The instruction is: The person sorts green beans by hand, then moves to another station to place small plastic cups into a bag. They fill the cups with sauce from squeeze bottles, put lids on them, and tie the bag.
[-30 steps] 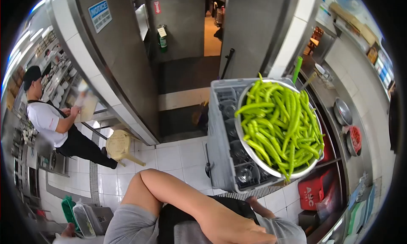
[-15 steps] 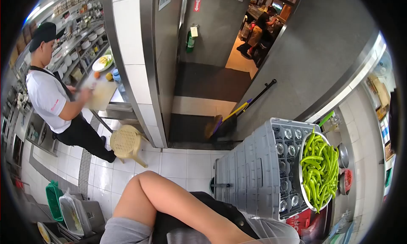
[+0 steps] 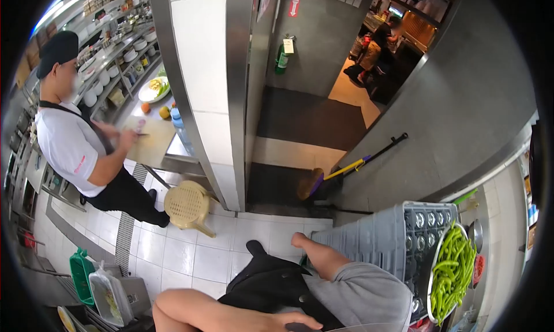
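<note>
Your left arm bends across your body at the near edge, and your left hand [image 3: 284, 320] lies in front of your black apron [image 3: 277, 291]. A finger or two point right, but the lower edge cuts off the rest, so you cannot tell whether they are spread or pressed together, or whether they pinch the dark object beneath them. Your right arm, in a grey sleeve [image 3: 366, 289], stretches away from you; its end, your right hand [image 3: 299, 240], is small and just beside the grey crates [image 3: 372, 239]. You cannot tell how its fingers stand.

The crates are stacked to your right, with clear glasses [image 3: 420, 220] in the top one. At the right side of that top is a metal bowl [image 3: 430, 294] heaped with long green peppers [image 3: 453, 271].

On the far left, a co-worker [image 3: 72, 139] in a white shirt and black cap bends over a cutting board [image 3: 151, 144], hands blurred. A plate of food [image 3: 154, 89] sits beyond the board, and a blue bottle [image 3: 179, 124] stands to its right. A beige stool [image 3: 186, 204] stands on the white tiles near the co-worker. In the far middle, a broom [image 3: 346, 167] leans by a grey door [image 3: 456, 118], and a green fire extinguisher [image 3: 281, 59] hangs on the wall. At near left is a green basket [image 3: 82, 277].
</note>
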`<move>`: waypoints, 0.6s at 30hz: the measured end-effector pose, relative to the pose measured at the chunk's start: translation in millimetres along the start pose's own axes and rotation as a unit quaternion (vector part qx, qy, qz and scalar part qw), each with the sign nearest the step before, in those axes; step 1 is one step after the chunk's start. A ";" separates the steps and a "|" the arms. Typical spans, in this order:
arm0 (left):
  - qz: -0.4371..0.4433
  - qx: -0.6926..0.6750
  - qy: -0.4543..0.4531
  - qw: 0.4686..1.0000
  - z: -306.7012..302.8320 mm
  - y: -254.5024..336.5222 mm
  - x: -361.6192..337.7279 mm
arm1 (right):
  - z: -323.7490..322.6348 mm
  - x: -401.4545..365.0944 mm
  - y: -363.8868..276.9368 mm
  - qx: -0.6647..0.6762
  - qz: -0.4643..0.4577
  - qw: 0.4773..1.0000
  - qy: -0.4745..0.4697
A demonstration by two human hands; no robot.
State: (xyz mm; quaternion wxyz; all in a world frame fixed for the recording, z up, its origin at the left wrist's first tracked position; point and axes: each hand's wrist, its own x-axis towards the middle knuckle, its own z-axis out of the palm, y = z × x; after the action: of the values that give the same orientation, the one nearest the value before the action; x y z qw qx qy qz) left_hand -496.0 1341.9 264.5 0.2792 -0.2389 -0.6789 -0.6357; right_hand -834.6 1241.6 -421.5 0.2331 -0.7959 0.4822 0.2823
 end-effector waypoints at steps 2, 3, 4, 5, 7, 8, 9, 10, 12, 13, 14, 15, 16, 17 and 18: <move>0.007 0.039 0.057 0.998 -27.2 24.2 -21.7 | -46.4 29.2 -13.3 0.027 -0.001 0.999 0.034; 0.016 0.054 0.104 0.993 -34.3 32.9 -30.6 | -78.9 33.0 -25.8 0.017 -0.024 0.999 0.033; 0.029 0.065 0.165 0.984 -36.1 39.1 -40.0 | -116.1 33.2 -39.9 0.005 -0.046 0.998 0.030; 0.055 0.051 0.272 0.959 -29.9 38.0 -43.7 | -144.3 39.9 -49.3 -0.011 -0.068 0.997 0.025; 0.112 0.029 0.481 0.869 -14.2 34.8 -52.0 | -151.5 89.9 -56.5 0.004 -0.064 0.998 0.018; 0.078 0.059 0.468 0.878 -18.2 38.0 -59.0 | -157.7 104.8 -59.5 0.019 -0.041 0.998 0.036; 0.043 0.090 0.465 0.879 -27.6 47.1 -71.5 | -160.5 119.0 -65.4 0.027 -0.025 0.998 0.048; 0.007 0.122 0.472 0.873 -28.0 54.8 -87.3 | -134.4 161.2 -40.2 0.051 -0.076 0.996 0.008; 0.022 0.142 0.569 0.810 -2.9 55.0 -121.5 | -194.3 141.8 -72.1 0.010 -0.083 0.996 -0.033; 0.047 0.155 0.604 0.780 8.1 56.2 -147.2 | -214.3 138.8 -86.5 0.017 -0.091 0.994 -0.051; 0.070 0.171 0.632 0.753 18.7 57.4 -172.1 | -236.4 132.2 -103.7 0.003 -0.133 0.990 -0.044; 0.111 0.195 0.686 0.692 31.5 55.5 -190.9 | -250.2 134.3 -117.8 -0.004 -0.173 0.984 -0.031; 0.150 0.216 0.730 0.630 41.0 56.9 -209.9 | -256.0 144.2 -128.4 0.008 -0.185 0.982 -0.037; 0.198 0.199 0.765 0.580 49.9 59.3 -232.7 | -259.5 152.4 -136.5 0.025 -0.193 0.980 -0.042; 0.245 0.180 0.790 0.533 60.9 60.5 -256.7 | -263.3 160.9 -146.7 0.003 -0.201 0.978 -0.064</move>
State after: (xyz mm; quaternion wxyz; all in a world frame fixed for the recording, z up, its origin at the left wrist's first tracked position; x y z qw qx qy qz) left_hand -272.1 1415.1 131.2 0.8836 0.2585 -0.1970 -0.3371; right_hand -583.1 1032.5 -322.7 0.3182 -0.8559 0.2975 0.2787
